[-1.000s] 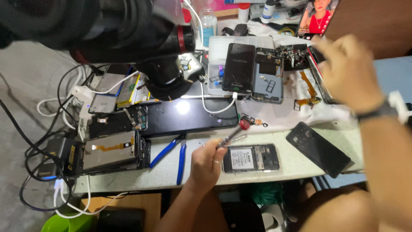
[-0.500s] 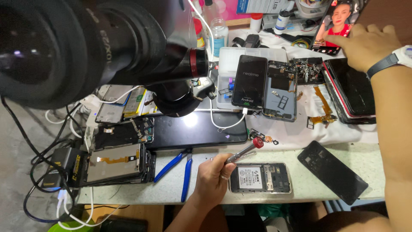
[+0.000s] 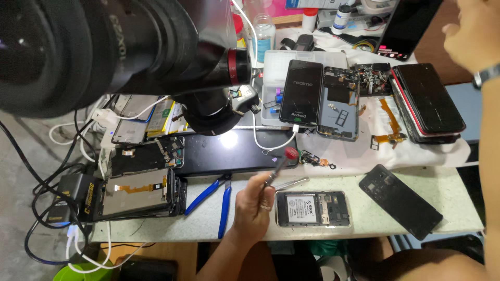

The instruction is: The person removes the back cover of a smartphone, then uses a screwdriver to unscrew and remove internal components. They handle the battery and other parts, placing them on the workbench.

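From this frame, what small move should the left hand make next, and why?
Probably lower the screwdriver tip toward the opened phone. The left hand holds it tilted up beside that phone, whose back is off, while the right hand is raised far off.

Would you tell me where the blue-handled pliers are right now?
In the head view, the blue-handled pliers lie at the table's front edge, just left of the left hand and right of the opened phones.
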